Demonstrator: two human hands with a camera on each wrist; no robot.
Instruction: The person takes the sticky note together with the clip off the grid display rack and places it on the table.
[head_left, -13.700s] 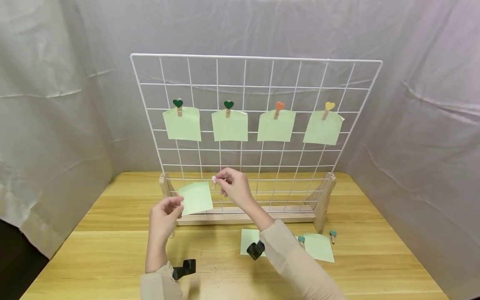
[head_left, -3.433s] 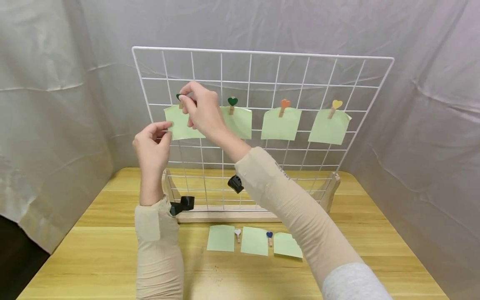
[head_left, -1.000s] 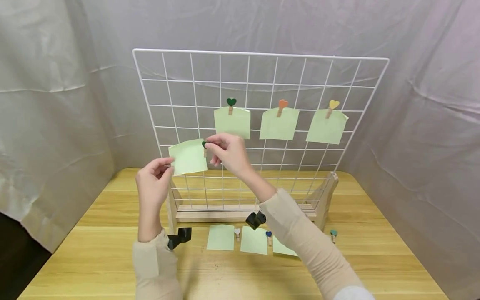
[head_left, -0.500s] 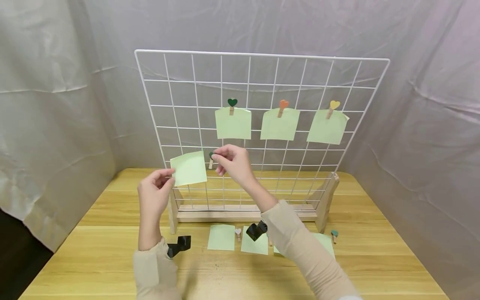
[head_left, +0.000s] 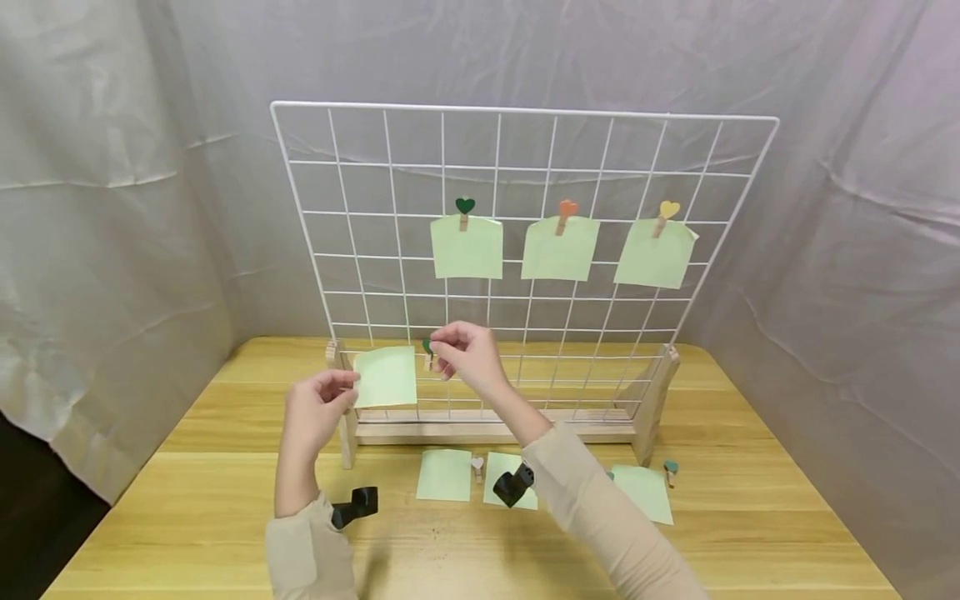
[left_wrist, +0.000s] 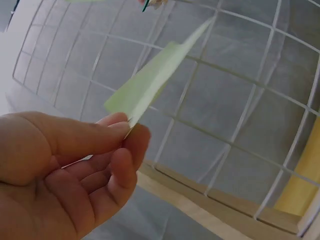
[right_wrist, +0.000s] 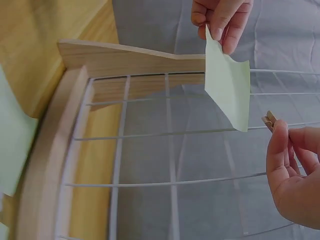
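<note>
My left hand (head_left: 318,408) pinches the left edge of a pale green paper note (head_left: 386,377) between thumb and fingers, low in front of the grid's left part. In the left wrist view the note (left_wrist: 155,80) appears nearly edge-on. To its right, my right hand (head_left: 471,358) pinches a small wooden clothespin (head_left: 428,354) with a dark green heart; note and clothespin are apart. The right wrist view shows the clothespin's wooden end (right_wrist: 270,119) sticking out of the fingers. Behind both hands stands a white wire grid (head_left: 525,110) on a wooden stand (head_left: 495,432).
Three notes hang on the grid by heart clothespins: green (head_left: 464,206), orange (head_left: 567,209) and yellow (head_left: 668,211). Before the stand lie a note (head_left: 444,476), a white-heart clothespin (head_left: 477,467), another note (head_left: 496,467), a right-hand note (head_left: 643,492) and a teal-heart clothespin (head_left: 671,472).
The leftmost note and its green-heart clothespin have come off the grid. Both hands have lowered them, and the clothespin has parted from the note. Earlier, the white-heart clothespin was put on the table.
</note>
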